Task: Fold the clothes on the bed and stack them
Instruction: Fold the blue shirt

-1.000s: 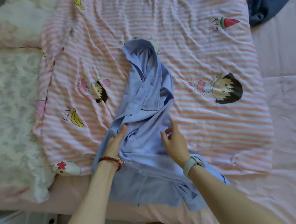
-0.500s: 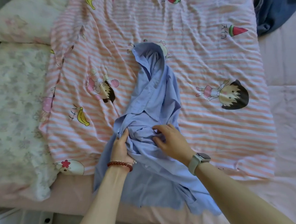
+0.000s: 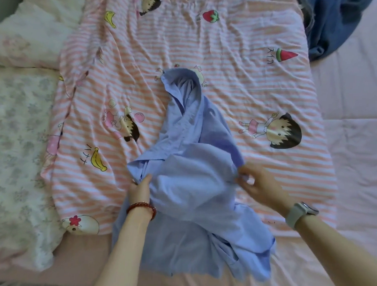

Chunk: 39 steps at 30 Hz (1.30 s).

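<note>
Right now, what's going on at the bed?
A person is partway through folding a light blue shirt on a pink striped cartoon-print sheet. The left hand grips the shirt's left edge, and the right hand pinches the fabric at its right edge. The shirt is bunched and twisted, collar end pointing away, not yet flat or folded. A dark blue garment lies crumpled at the far right corner. No folded stack is in view.

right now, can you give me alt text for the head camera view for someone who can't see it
A person's two hands spread a crumpled light blue shirt on a pink striped cartoon blanket: the left hand grips its left edge, the right hand pinches its right edge. A dark blue garment lies at the top right of the bed.
</note>
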Tool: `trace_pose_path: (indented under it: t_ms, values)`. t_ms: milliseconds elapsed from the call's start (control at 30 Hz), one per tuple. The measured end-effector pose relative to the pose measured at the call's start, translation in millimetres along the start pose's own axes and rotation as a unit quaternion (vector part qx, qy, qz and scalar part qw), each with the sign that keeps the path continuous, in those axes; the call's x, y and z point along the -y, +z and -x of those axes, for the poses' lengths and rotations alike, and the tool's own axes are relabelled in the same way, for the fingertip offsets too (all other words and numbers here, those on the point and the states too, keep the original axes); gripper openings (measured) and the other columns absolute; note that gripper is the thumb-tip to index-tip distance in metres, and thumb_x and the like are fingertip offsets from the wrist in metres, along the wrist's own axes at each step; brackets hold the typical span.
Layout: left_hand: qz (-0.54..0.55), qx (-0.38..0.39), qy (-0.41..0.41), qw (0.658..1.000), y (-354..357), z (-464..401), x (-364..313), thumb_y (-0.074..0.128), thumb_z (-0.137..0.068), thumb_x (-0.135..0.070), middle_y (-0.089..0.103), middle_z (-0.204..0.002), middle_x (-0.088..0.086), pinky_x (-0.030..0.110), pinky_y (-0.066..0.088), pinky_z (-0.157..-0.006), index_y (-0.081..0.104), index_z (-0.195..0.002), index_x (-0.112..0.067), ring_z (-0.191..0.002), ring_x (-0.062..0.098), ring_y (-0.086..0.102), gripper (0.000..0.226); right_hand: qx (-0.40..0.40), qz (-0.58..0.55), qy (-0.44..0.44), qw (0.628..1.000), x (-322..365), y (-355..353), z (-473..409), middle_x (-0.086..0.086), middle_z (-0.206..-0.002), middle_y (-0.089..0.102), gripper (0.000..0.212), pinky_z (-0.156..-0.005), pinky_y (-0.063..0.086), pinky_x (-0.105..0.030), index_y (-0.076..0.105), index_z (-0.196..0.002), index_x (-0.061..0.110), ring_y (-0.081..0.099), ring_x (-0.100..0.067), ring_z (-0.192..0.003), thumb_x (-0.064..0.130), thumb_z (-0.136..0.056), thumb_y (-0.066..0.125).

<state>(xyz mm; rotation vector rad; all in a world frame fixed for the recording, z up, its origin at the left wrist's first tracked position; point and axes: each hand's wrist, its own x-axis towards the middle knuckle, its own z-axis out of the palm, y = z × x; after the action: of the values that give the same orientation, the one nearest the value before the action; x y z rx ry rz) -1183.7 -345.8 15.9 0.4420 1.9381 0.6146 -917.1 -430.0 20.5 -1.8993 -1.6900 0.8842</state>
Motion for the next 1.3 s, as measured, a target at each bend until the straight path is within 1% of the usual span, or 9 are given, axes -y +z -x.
trace_pose_path:
  t_ms: [100,367,567,667,767,867,967,1100,1300]
  values:
    - [-0.104,-0.083,0.071,0.989,-8,1,2,0.063,-0.081,-0.005,0.045,-0.125,0.022,0.038,0.042,-0.090,0.036,-0.130,0.004,-0.108,0.033,0.050,0.056,0.256,0.026,0.043,0.965,5,13,15,0.002,-0.088,0.070,0.016,-0.074,0.046,-0.026,0.074,-0.085,0.017,0.062,-0.015,-0.080,0.020,-0.086,0.058]
    - [-0.415,0.003,0.439,0.797,65,-7,-19,0.060,-0.086,-0.029,0.040,-0.142,0.015,0.041,0.026,-0.106,0.047,-0.133,-0.008,-0.131,0.032,0.033,0.053,0.008,-0.018,0.106,0.994,13,26,-36,-0.006,-0.104,0.067,0.027,-0.077,0.046,-0.036,0.064,-0.112,0.014,0.060,-0.026,-0.091,0.010,-0.091,0.046]
    - [-0.606,-0.012,0.393,0.692,119,-31,-43,0.050,-0.091,-0.035,0.047,-0.130,0.007,0.039,0.028,-0.097,0.052,-0.124,-0.018,-0.123,0.027,0.036,0.037,-0.035,-0.035,0.092,0.995,10,16,-59,-0.007,-0.113,0.060,0.038,-0.083,0.045,-0.031,0.055,-0.123,0.012,0.058,-0.022,-0.095,-0.001,-0.091,0.042]
    - [-0.456,0.067,0.459,0.759,106,-22,-59,0.050,-0.094,-0.020,0.054,-0.113,0.010,0.033,0.033,-0.090,0.066,-0.105,-0.008,-0.109,0.026,0.048,0.022,-0.051,-0.009,0.035,0.998,15,0,-71,-0.005,-0.123,0.053,0.046,-0.085,0.048,-0.041,0.049,-0.130,0.013,0.057,-0.024,-0.101,-0.004,-0.088,0.043]
    - [-0.202,0.281,0.411,0.843,59,17,-91,0.051,-0.094,-0.008,0.050,-0.075,0.007,0.028,0.037,-0.068,0.057,-0.078,-0.004,-0.068,0.008,0.048,0.017,0.025,-0.061,-0.023,0.998,48,-29,-90,0.009,-0.145,0.027,0.072,-0.104,0.031,-0.020,0.022,-0.141,0.032,0.031,-0.014,-0.135,-0.005,-0.084,0.044]
    - [-0.073,0.386,0.390,0.833,-6,59,-133,0.049,-0.087,-0.020,0.058,-0.077,0.006,0.026,0.045,-0.068,0.062,-0.086,-0.009,-0.073,0.012,0.055,0.017,0.146,-0.116,-0.074,0.980,112,-60,-112,0.018,-0.150,0.002,0.080,-0.106,0.011,-0.012,0.010,-0.136,0.045,0.002,0.001,-0.140,0.009,-0.071,0.041]
    - [-0.035,0.416,0.441,0.795,-67,91,-175,0.056,-0.083,-0.026,0.070,-0.086,-0.009,0.017,0.049,-0.073,0.072,-0.087,-0.033,-0.082,0.005,0.063,0.018,0.236,-0.082,-0.137,0.959,183,-73,-122,0.017,-0.143,0.027,0.061,-0.111,0.018,-0.028,0.043,-0.132,0.022,0.020,-0.005,-0.135,0.011,-0.073,0.049]
    - [-0.023,0.326,0.521,0.788,-122,117,-208,0.054,-0.084,-0.026,0.067,-0.078,-0.014,0.015,0.046,-0.068,0.072,-0.084,-0.034,-0.075,0.002,0.059,0.020,0.283,-0.037,-0.087,0.954,241,-72,-107,0.005,-0.079,0.058,0.027,-0.067,0.042,-0.019,0.057,-0.084,0.017,0.051,-0.011,-0.072,0.028,-0.061,0.049]
    - [0.042,0.118,0.563,0.817,-157,130,-207,0.050,-0.090,-0.010,0.053,-0.054,-0.016,0.021,0.036,-0.056,0.053,-0.068,-0.021,-0.053,-0.004,0.042,0.025,0.193,0.052,-0.033,0.979,218,-84,-64,-0.007,-0.081,0.057,0.015,-0.061,0.036,-0.027,0.053,-0.087,0.006,0.048,-0.018,-0.072,0.017,-0.078,0.057]
